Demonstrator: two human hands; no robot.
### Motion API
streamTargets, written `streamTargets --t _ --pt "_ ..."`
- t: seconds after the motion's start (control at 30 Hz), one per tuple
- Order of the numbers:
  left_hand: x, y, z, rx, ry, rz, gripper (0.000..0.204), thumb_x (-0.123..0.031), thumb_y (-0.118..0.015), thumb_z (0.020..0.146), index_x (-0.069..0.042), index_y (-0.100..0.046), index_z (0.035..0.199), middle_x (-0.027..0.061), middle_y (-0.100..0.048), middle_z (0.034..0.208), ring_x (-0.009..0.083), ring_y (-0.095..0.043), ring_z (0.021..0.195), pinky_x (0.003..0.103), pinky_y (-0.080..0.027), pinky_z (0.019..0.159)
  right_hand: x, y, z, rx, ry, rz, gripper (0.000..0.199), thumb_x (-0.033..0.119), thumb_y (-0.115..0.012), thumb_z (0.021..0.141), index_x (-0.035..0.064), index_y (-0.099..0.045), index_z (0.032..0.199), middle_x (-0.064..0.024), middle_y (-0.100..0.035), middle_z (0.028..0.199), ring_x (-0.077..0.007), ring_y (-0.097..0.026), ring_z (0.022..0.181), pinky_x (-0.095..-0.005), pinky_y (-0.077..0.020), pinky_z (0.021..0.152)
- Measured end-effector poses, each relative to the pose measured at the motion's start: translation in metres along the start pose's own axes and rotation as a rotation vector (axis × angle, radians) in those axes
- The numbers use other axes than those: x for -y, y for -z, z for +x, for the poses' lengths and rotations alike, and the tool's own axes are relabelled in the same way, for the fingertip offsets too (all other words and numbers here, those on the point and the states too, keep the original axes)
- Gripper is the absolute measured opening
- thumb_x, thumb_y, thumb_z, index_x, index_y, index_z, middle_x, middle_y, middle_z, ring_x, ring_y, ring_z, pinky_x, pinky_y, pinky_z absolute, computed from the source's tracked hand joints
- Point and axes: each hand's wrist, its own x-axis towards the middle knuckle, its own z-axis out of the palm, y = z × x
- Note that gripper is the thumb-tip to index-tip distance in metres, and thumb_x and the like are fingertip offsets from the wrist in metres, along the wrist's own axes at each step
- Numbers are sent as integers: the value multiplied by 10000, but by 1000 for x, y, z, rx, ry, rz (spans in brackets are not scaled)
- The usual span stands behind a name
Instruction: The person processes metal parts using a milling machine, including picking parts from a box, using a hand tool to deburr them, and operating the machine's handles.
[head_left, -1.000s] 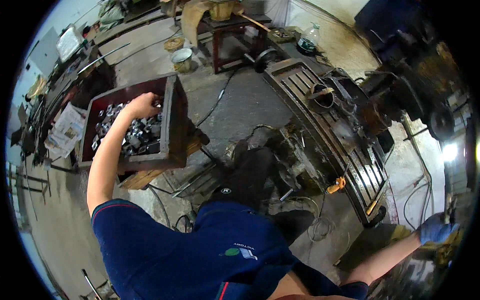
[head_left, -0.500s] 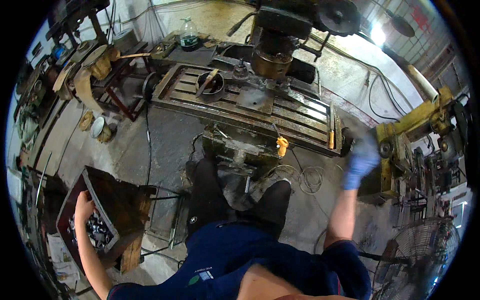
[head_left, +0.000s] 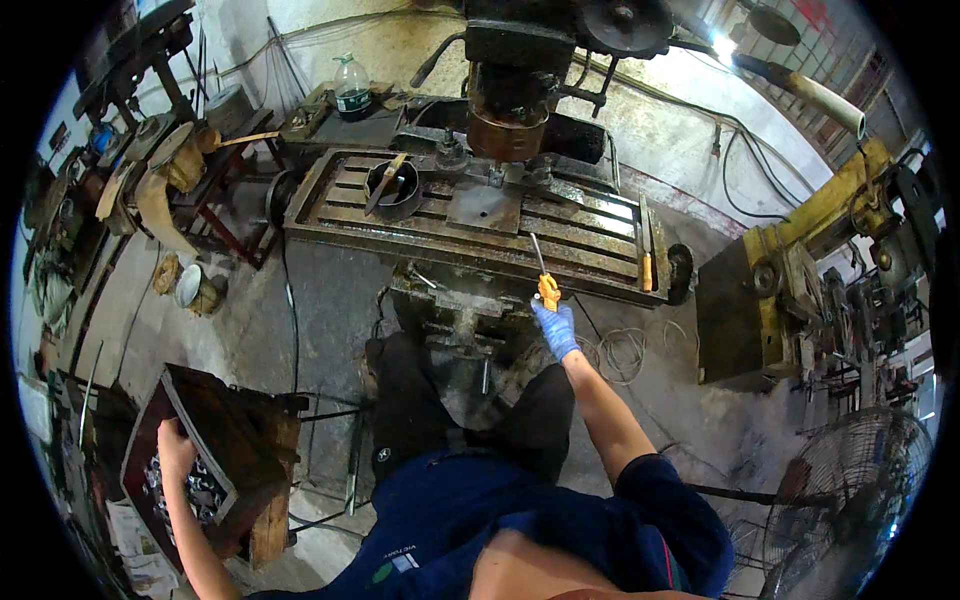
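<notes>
My gloved right hand (head_left: 556,331) is closed round the lower part of a yellow air blow gun (head_left: 548,291). The gun's thin metal nozzle points up and away, toward the front edge of the slotted machine table (head_left: 590,262). At the left, my bare left hand (head_left: 176,450) is inside a dark open-topped box (head_left: 235,455), with its fingers curled. Whatever those fingers hold, if anything, is hidden. Below and beside that hand, several small metal parts (head_left: 205,492) lie in the box.
On the machine table stands a round pot (head_left: 402,197) with a brush across it, left of a flat metal plate (head_left: 484,210). The spindle head (head_left: 508,110) hangs above. A yellow machine (head_left: 735,310) and a caged fan (head_left: 850,490) stand to the right; a hose (head_left: 622,355) lies coiled on the floor.
My right hand has swung in from the far right and taken hold of the air blow gun. My left hand stays in the box, slightly lower in view. The view has shifted a little.
</notes>
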Motion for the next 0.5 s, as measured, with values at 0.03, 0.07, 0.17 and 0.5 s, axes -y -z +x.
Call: streamTargets --t 0.03,0.07,0.17,0.5 --pt "4 1 -4 -36 -57 62 300 -65 -619 703 78 -554 958 161 -610 795 213 -595 701 292 -461 616 17 1 -15 5 88 -50 207 213 -687 748 63 -613 870 23 -540 661 -63 -457 530 -250 -373 463" --pt "7 3 -7 -92 -47 -33 256 -52 -608 713 72 -553 930 135 -599 768 184 -576 683 285 -452 603 39 7 -29 23 168 99 237 211 -687 749 66 -596 913 30 -528 661 -54 -446 525 -238 -371 463" --pt "-9 24 -3 -174 38 -254 155 -26 -583 740 53 -552 869 65 -565 704 108 -518 636 264 -421 572 113 40 -60 98 319 368 344 205 -686 752 75 -534 1032 50 -486 653 -32 -418 513 -199 -366 462" --pt "-208 35 7 14 -102 -1059 231 -87 -568 722 61 -555 899 64 -577 771 144 -571 687 265 -486 617 230 12 -30 191 261 -1280 488 491 -532 751 41 -654 893 -197 -634 878 -323 -617 842 -391 -483 727"
